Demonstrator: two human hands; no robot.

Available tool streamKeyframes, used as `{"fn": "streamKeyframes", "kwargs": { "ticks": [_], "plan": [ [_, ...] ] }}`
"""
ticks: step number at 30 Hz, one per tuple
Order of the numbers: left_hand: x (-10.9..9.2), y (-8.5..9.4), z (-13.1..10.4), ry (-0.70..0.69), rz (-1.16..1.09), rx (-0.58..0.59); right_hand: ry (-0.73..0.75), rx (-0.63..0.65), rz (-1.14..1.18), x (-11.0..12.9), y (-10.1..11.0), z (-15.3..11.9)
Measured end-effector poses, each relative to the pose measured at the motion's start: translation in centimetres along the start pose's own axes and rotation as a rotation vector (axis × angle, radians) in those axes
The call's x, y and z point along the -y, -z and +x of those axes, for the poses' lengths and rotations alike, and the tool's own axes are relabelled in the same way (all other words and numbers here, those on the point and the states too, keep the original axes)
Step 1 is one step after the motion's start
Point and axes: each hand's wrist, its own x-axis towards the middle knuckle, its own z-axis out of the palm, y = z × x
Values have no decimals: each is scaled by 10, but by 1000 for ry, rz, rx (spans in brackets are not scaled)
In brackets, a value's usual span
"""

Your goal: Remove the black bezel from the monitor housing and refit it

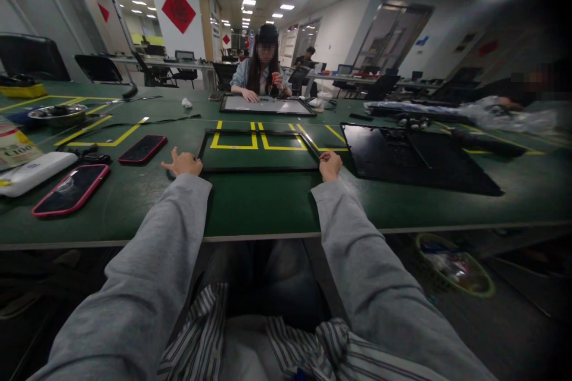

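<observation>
A thin black rectangular frame (263, 170) lies on the green table (263, 208) in front of me, its middle hollow, with yellow tape lines showing through. At its left side is my left hand (183, 163), fingers spread, the inner fingertips touching the frame's edge. My right hand (330, 165) has its fingers closed on the right side of the frame. Just right of that hand lies a large black panel (447, 164), flat on the table.
Two red-edged phones (71, 190) (143, 149), a white device (38, 172) and a metal bowl (58, 113) are at left. Across the table, a person (263, 68) works at a framed panel (268, 105). Plastic wrap (491, 112) lies far right; a basket (456, 268) stands below.
</observation>
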Motion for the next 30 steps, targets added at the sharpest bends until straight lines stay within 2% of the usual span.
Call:
{"fn": "streamKeyframes", "kwargs": {
  "ticks": [11, 15, 18, 20, 24, 30],
  "plan": [
    [5, -3, 3, -38, -6, -5, -4, -27, 40, 4, 1, -3],
    [-6, 1, -4, -115, -55, -65, -1, -127, 59, 4, 9, -1],
    [-19, 3, -8, -173, -99, -118, -9, -235, 64, 5, 21, 0],
    [-25, 2, -9, -199, -110, -125, -19, -259, 57, 6, 29, -1],
    [-29, -4, -8, -208, -70, -56, -55, -213, 14, 7, 39, -8],
    [-26, -10, -5, -178, -23, 12, -54, -134, -21, 8, 41, -17]
  ]
}}
